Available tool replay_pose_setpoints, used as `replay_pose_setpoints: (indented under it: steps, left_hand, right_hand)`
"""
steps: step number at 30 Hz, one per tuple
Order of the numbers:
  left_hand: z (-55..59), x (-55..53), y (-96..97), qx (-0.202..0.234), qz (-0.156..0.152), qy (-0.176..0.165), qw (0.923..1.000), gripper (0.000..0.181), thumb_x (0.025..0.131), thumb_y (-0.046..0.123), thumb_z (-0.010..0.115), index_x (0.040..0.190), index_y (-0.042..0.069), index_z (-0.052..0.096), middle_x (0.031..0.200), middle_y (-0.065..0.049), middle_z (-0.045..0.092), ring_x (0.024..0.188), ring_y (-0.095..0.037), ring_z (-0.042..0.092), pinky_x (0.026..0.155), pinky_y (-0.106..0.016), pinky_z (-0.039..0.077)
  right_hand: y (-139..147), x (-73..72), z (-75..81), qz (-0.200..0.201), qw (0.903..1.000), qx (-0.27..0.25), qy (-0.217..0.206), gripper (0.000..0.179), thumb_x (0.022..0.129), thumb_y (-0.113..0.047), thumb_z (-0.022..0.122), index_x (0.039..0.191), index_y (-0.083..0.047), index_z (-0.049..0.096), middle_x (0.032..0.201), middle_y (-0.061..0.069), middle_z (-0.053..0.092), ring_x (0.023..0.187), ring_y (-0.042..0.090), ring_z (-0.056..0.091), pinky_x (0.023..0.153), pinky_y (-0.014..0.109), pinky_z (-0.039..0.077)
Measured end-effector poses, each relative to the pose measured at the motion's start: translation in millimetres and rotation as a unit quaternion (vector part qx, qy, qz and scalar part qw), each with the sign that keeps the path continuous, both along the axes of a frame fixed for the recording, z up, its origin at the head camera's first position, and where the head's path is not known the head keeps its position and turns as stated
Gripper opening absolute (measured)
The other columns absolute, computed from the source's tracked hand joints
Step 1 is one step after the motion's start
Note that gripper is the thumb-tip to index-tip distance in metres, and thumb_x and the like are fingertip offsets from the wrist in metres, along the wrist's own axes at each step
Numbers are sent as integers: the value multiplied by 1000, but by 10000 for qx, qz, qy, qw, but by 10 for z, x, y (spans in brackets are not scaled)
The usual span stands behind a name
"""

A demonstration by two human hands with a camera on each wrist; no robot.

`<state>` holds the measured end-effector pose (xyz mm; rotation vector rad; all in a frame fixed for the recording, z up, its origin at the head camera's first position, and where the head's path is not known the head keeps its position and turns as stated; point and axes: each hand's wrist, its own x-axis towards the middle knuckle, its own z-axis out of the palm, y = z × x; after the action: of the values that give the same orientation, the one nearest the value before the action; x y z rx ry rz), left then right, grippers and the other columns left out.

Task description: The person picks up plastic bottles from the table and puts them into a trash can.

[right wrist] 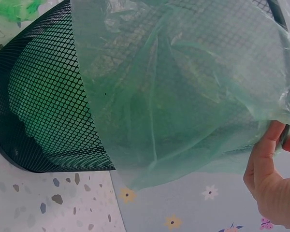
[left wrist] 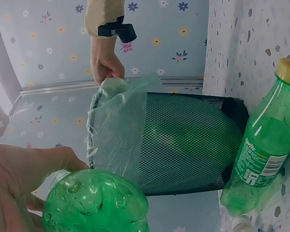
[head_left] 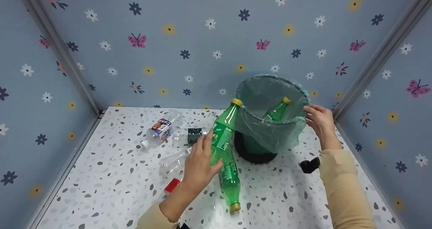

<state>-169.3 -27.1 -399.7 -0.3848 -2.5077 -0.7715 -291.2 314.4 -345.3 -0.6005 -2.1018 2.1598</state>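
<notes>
Left hand (head_left: 199, 160) grips one green bottle (head_left: 223, 132) — right hand (head_left: 321, 123) pinches the bin rim (head_left: 283, 122), steadying it, I judge.

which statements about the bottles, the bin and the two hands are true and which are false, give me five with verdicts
1. The left hand holds a green bottle. True.
2. Both hands hold bottles. False: the right hand holds the bin at its rim.
3. A translucent green bag hangs over the outside of the rim. True.
4. Nothing has gone into the bin. False: a yellow-capped bottle shows inside it.
5. All the clear bottles stand upright. False: the one with the red and blue label lies on the table.
</notes>
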Motion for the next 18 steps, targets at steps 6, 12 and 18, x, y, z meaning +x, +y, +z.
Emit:
replay_pose_setpoints:
  steps: [6,12,18]
  left_hand:
    - [223,-150,70,-305,-79,-55,9995,75,70,19,71,133,4,34,117,-18,47,95,-32,51,58,-38,49]
    - [494,-313,176,-675,-100,-348,9971,76,72,23,69,135,7,31,121,-17,46,96,-30,51,61,-37,49]
    - [747,-486,311,-945,-245,-645,9931,76,73,25,69,137,8,29,122,-16,45,98,-29,50,67,-37,48]
  right_hand:
    - [4,12,8,48,10000,34,-33,19,87,-17,56,103,-11,48,99,3,47,86,14,51,64,19,47]
    - [1,19,3,76,9999,-6,69,17,87,-15,56,102,-10,48,94,2,48,76,11,52,62,20,47]
    - [-4,10,4,-5,10000,-17,41,16,87,-15,56,100,-10,48,94,3,48,78,12,52,61,20,47]
